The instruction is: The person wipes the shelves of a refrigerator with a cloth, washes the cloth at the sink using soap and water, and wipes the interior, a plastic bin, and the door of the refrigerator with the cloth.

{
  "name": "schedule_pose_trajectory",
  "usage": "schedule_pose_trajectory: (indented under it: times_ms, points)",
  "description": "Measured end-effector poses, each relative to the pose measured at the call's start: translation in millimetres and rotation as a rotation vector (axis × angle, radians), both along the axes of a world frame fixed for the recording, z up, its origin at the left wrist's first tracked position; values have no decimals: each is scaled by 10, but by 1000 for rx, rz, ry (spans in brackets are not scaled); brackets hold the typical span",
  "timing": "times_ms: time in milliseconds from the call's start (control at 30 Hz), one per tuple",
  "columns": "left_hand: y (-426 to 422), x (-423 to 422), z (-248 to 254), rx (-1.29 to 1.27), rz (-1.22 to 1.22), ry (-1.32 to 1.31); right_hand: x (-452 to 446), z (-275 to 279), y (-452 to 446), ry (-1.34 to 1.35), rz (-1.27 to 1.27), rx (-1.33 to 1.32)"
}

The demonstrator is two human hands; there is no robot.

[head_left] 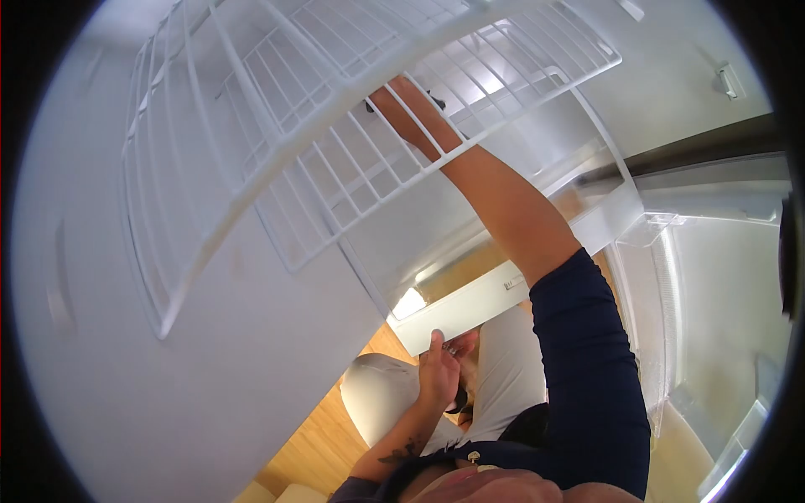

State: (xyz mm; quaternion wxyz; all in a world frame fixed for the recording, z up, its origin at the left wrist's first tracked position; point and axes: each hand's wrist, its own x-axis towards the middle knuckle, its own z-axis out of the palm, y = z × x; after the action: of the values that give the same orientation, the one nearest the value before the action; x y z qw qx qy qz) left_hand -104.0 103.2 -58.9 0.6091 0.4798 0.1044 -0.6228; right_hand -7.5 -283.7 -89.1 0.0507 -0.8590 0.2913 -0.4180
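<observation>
My left hand [440, 373] is low in front of the refrigerator, its thumb against the white front edge of a clear shelf [457, 323]. Its fingers curl below that edge, partly hidden, with a reddish patch beside them that I cannot make out. My right arm reaches over this shelf into the refrigerator. Behind the bars of a white wire shelf [352, 189], my right hand [394, 96] shows only in part; its fingers are hidden. Small dark bits show on either side of it, too little to name.
White inner walls [210, 369] enclose the left side. At right stands the open door [721, 251] with clear bins. A small white bracket [729, 82] sticks out of the upper right wall. Wooden floor [314, 440] and my light trousers [511, 360] show below.
</observation>
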Motion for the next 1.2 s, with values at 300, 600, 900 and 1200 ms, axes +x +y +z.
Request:
schedule_pose_trajectory:
  times_ms: [300, 600, 900, 1200]
  points:
    - [71, 30, -66, 17, 25, 53, -326, 255, 98, 112, 80, -46]
    - [8, 39, 2, -9, 28, 98, -750, 379, -456, 245, -39, -89]
    - [48, 68, -52, -10, 31, 115, -704, 237, -292, 160, -128, -134]
    - [56, 62, -61, 16, 1, 125, -111, 403, 113, 287, 47, -22]
